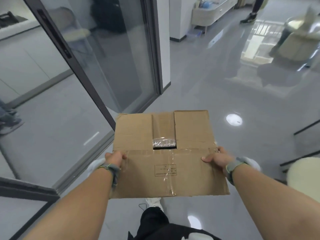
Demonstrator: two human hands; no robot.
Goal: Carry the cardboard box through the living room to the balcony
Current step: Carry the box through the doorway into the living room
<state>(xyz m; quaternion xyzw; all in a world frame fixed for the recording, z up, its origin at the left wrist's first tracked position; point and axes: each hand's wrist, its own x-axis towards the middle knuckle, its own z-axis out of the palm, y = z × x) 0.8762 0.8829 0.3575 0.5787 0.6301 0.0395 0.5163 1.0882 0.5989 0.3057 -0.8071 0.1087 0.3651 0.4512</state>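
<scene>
I hold a brown cardboard box [166,163] in front of me, above the grey floor. Its top flaps are taped with clear tape, and a gap between them shows plastic wrap inside. My left hand [115,158] grips the box's left side with fingers curled around the edge. On the right side my right hand [217,157] clasps the edge, thumb on top. Both wrists wear grey bands. Below the box my leg in dark trousers and a white shoe [154,202] show.
A dark-framed glass sliding door [97,54] stands close on my left, its track at my feet. Glossy grey floor [216,87] stretches ahead. A cream armchair [297,38] sits at far right, a white cabinet [213,13] at the back, another person's legs [254,9] beyond. A cream round seat [304,174] is near my right arm.
</scene>
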